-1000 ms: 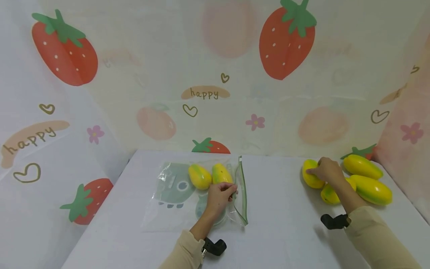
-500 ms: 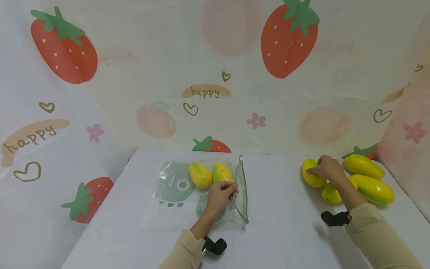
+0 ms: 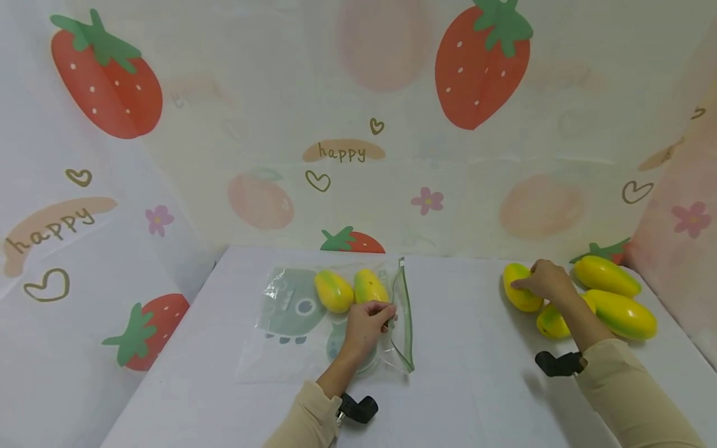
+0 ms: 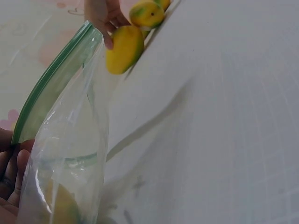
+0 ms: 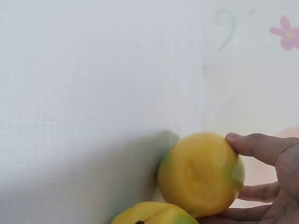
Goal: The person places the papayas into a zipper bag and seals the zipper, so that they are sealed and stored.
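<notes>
My left hand point(image 3: 366, 326) pinches the open edge of a clear zip-top bag point(image 3: 252, 358) with a green zip strip and a printed dinosaur. Inside the bag lie two yellow-green mangoes, one on the left point(image 3: 333, 291) and one point(image 3: 370, 286) partly behind my fingers. At the far right, my right hand point(image 3: 549, 285) holds another mango point(image 3: 520, 289), thumb on one side and fingers on the other. In the right wrist view, the thumb and fingers curve round this mango point(image 5: 201, 175), and a second mango point(image 5: 154, 214) touches or nearly touches it.
Beside my right hand lie more mangoes: one under the forearm point(image 3: 551, 322), one at the back point(image 3: 607, 277) and one farther right point(image 3: 624, 315). The white table point(image 3: 448, 386) meets a strawberry-printed backdrop point(image 3: 476, 205) at its far edge. Black camera mounts sit at both wrists.
Both hands keep their places, the left on the bag's edge and the right on the mango. Only the head view has shifted very slightly.
</notes>
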A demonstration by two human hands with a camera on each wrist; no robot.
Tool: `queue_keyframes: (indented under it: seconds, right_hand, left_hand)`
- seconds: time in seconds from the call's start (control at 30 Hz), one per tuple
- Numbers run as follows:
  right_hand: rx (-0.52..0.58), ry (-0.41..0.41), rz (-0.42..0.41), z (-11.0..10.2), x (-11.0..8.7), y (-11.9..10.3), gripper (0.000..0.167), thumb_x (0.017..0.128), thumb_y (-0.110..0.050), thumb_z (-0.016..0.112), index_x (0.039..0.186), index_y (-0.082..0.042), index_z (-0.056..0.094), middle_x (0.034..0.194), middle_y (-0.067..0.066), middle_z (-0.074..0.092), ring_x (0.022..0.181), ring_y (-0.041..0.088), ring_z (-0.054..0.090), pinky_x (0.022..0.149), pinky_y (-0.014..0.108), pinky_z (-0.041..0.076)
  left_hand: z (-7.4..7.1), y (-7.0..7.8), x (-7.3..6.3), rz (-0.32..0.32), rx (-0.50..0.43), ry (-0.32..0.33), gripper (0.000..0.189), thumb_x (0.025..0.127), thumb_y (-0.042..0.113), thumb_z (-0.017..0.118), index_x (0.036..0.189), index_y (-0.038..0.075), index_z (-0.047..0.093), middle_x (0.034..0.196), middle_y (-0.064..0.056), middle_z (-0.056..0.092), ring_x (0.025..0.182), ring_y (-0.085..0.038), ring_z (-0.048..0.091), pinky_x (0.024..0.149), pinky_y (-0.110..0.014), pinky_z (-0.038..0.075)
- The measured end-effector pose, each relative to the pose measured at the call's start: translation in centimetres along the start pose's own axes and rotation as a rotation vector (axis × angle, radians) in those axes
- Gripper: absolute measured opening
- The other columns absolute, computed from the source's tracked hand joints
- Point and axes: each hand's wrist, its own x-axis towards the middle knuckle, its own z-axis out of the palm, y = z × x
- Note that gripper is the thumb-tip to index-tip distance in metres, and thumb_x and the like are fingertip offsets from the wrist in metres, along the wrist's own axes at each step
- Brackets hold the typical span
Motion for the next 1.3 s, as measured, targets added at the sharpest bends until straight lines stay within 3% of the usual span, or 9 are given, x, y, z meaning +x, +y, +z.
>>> queue_keyframes:
  seconds: [0.47, 0.77, 1.3]
  right_hand:
    - [0.029, 0.016, -0.006, 0.3, -0.1, 0.1, 0.079, 0.086, -0.038, 0.07, 0.136, 0.014, 0.036, 0.129, 0.037, 0.041, 0.103, 0.044, 0.047, 0.086, 0.052, 0.051]
    - [0.056, -0.002, -0.06, 0.3, -0.7, -0.2, 0.083, 0.086, -0.044, 0.068, 0.138, 0.012, 0.036, 0.136, 0.039, 0.036, 0.109, 0.047, 0.045, 0.094, 0.06, 0.045]
    - [0.131, -0.017, -0.106, 0.8, -1.5, -0.8, 0.086, 0.086, -0.049, 0.067, 0.14, 0.01, 0.034, 0.132, 0.036, 0.043, 0.105, 0.041, 0.056, 0.089, 0.05, 0.049]
  left_hand:
    - [-0.1, 0.1, 0.0, -0.008, -0.008, 0.012, 0.021, 0.092, 0.007, 0.064, 0.099, -0.012, 0.07, 0.086, -0.023, 0.071, 0.061, -0.007, 0.052, 0.06, -0.018, 0.048]
    - [-0.2, 0.2, -0.1, -0.002, -0.01, 0.011, 0.021, 0.092, 0.007, 0.065, 0.099, -0.012, 0.07, 0.087, -0.024, 0.071, 0.062, -0.007, 0.052, 0.06, -0.018, 0.048]
    - [-0.4, 0.4, -0.3, -0.001, -0.021, 0.003, 0.021, 0.093, 0.008, 0.064, 0.099, -0.012, 0.07, 0.087, -0.023, 0.071, 0.062, -0.008, 0.052, 0.061, -0.019, 0.048]
